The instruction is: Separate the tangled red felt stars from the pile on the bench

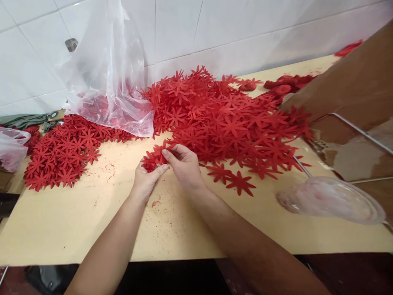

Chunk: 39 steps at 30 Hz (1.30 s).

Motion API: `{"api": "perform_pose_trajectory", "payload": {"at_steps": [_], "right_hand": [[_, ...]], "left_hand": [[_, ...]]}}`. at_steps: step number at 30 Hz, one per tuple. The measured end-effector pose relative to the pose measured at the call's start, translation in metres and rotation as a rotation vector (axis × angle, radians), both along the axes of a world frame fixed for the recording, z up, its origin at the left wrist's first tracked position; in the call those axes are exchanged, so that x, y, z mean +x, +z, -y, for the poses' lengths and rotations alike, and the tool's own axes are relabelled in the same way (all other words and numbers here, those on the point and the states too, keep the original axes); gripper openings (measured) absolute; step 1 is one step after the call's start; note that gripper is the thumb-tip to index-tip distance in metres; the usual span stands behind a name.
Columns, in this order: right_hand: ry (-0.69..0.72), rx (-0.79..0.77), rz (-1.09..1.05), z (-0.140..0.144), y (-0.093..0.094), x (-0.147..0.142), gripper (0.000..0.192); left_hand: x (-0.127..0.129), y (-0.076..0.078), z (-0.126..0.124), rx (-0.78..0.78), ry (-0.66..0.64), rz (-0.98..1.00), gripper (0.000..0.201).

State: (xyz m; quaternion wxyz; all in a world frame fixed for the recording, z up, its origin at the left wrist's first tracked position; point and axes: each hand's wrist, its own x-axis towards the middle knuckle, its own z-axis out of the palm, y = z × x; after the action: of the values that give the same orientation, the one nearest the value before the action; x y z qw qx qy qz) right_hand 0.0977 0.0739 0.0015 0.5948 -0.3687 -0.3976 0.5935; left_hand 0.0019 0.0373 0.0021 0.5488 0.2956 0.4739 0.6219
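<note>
I see the left hand and right hand pinched closed on a small stack of red flowers. Each is flat, star-shaped, with narrow petals. The big pile lies just behind.

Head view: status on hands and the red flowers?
Left hand and right hand both pinch a small bunch of red flower cutouts. Big loose pile just behind. Clear plastic bag left of pile, not obstructing.
</note>
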Motion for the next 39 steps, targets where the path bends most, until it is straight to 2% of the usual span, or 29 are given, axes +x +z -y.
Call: {"api": "perform_pose_trajectory", "payload": {"at_steps": [4,7,11,13,15,17,18,19,20,23,24,26,29,32,36,38,39], "right_hand": [[-0.023,0.084,0.103,0.004,-0.003,-0.005,0.024],[-0.054,0.055,0.055,-0.003,-0.004,0.002,0.026],[-0.244,0.053,0.058,-0.028,-0.014,0.03,0.023],[-0.354,0.124,0.176,-0.039,-0.02,0.045,0.025],[-0.454,0.217,0.385,-0.042,-0.021,0.056,0.038],[-0.535,0.314,0.621,-0.036,-0.016,0.057,0.051],[-0.537,0.359,0.704,-0.03,-0.012,0.053,0.051],[-0.488,0.39,0.744,-0.022,-0.008,0.048,0.047],[-0.383,0.395,0.736,-0.015,-0.004,0.04,0.042],[0.084,0.24,0.553,0.003,0.001,0.016,0.032],[0.193,0.181,0.488,0.006,0.001,0.011,0.03],[0.249,0.124,0.399,0.006,0.001,0.005,0.026],[0.099,0.112,0.338,0.0,0.002,0.012,0.023],[-0.104,0.088,0.411,-0.009,0.006,0.029,0.025],[-0.424,0.156,0.599,-0.021,0.001,0.049,0.037],[-0.548,0.227,0.652,-0.027,-0.005,0.055,0.03],[-0.565,0.263,0.667,-0.029,-0.008,0.057,0.025]], "left_hand": [[0.001,-0.001,0.001,-0.047,0.07,0.036,0.037],[0.0,-0.002,0.0,-0.088,0.094,0.087,0.037],[-0.002,-0.001,-0.001,-0.085,0.102,0.117,0.041],[-0.002,0.0,-0.001,-0.093,0.103,0.118,0.043],[-0.002,0.002,-0.001,-0.123,0.105,0.107,0.045],[0.0,0.003,0.0,-0.15,0.115,0.089,0.043],[0.001,0.004,0.001,-0.153,0.12,0.087,0.041],[0.002,0.003,0.001,-0.152,0.123,0.09,0.041],[0.002,0.003,0.002,-0.146,0.122,0.095,0.041],[0.003,-0.001,0.002,-0.117,0.105,0.093,0.044],[0.002,-0.003,0.002,-0.11,0.101,0.08,0.044],[0.0,-0.005,0.002,-0.1,0.066,0.071,0.041],[-0.003,-0.004,0.003,-0.09,-0.05,0.144,0.039],[-0.005,-0.001,0.003,-0.065,-0.119,0.219,0.038],[-0.005,0.001,0.004,-0.112,-0.102,0.234,0.032],[-0.004,-0.001,0.004,-0.143,-0.065,0.216,0.031],[-0.004,-0.001,0.004,-0.157,-0.045,0.206,0.031]]}}
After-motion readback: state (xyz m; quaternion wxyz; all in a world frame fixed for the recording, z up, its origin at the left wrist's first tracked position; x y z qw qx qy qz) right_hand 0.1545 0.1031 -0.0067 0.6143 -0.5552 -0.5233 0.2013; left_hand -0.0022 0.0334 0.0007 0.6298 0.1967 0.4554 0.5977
